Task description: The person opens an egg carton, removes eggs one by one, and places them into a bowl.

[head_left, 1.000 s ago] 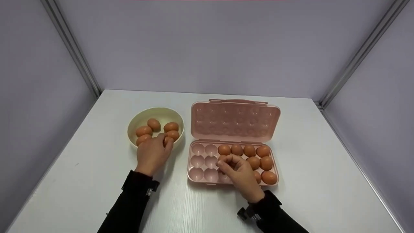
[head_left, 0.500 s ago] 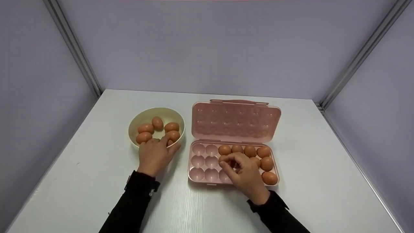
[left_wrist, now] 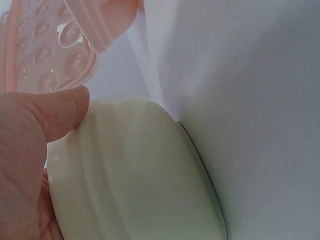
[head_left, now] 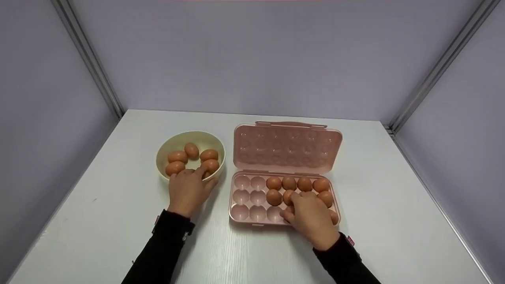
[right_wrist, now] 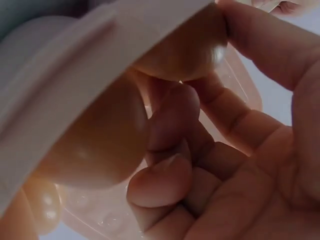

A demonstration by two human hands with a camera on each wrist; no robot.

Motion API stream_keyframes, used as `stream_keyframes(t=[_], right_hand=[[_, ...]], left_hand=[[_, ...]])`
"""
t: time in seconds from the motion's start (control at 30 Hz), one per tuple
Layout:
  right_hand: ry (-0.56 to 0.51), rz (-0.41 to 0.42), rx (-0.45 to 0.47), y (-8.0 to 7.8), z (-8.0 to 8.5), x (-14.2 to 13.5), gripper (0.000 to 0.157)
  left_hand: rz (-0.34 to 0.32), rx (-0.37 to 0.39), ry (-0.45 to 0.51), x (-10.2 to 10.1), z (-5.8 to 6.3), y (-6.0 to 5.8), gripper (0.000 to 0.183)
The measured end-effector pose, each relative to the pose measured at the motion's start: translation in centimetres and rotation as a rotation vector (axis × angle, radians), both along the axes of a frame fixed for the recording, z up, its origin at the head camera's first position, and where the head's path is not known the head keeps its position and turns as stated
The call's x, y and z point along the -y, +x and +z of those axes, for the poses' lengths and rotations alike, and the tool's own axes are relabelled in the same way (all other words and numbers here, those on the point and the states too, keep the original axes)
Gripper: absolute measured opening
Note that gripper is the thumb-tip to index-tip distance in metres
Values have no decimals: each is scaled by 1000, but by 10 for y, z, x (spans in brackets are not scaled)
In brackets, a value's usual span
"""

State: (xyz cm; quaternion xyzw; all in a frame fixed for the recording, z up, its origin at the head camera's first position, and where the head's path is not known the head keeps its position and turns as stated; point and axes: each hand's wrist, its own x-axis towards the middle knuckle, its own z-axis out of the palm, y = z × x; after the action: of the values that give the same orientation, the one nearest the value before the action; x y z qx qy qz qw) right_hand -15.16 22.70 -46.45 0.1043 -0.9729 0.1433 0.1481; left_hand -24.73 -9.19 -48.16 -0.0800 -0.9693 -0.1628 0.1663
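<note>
A pale green bowl [head_left: 161,157] holds several brown eggs [head_left: 177,156]. My left hand [head_left: 189,193] grips its near rim, fingers inside by the eggs and thumb against the outer wall; in the left wrist view the thumb [left_wrist: 65,110] lies on that wall. To the right stands an open pink egg carton [head_left: 232,205], with several brown eggs in its right part. My right hand [head_left: 313,217] is low over the carton's front row and holds an egg [right_wrist: 185,45] between thumb and fingers. That hand hides some front-row and middle-row cells.
The carton's lid [head_left: 288,148] stands raised behind its tray. Bare cells [head_left: 248,197] fill the left columns. Both containers stand on a white table [head_left: 98,221], with grey walls [head_left: 252,59] at the back and sides.
My left hand has moved from an egg in the bowl to the bowl's rim. My right hand has moved right and down to the carton's front row, uncovering a middle-row egg.
</note>
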Motion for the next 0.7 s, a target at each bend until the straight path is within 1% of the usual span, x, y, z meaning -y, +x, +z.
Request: stream_keyframes(t=[0.07, 0.2, 0.27, 0.37, 0.43, 0.53, 0.7], right_hand=[[35, -17, -4, 2, 0, 1, 25], [119, -42, -41, 6, 0, 2, 30], [135, -40, -65, 7, -1, 2, 30], [137, -28, -97, 7, -3, 1, 27], [141, -24, -104, 6, -4, 1, 27], [147, -24, -92, 6, -4, 1, 27], [135, -14, -83, 6, -3, 2, 27]], left_hand=[[-1, 8, 1, 0, 0, 1, 50], [0, 15, 24, -1, 2, 4, 49], [3, 15, 42, -3, 3, 6, 49], [1, -7, 64, -5, 5, 9, 49], [-6, -41, 66, -7, 6, 10, 47], [-36, -115, 79, -12, 8, 13, 44], [-111, -280, 98, -21, 9, 20, 37]])
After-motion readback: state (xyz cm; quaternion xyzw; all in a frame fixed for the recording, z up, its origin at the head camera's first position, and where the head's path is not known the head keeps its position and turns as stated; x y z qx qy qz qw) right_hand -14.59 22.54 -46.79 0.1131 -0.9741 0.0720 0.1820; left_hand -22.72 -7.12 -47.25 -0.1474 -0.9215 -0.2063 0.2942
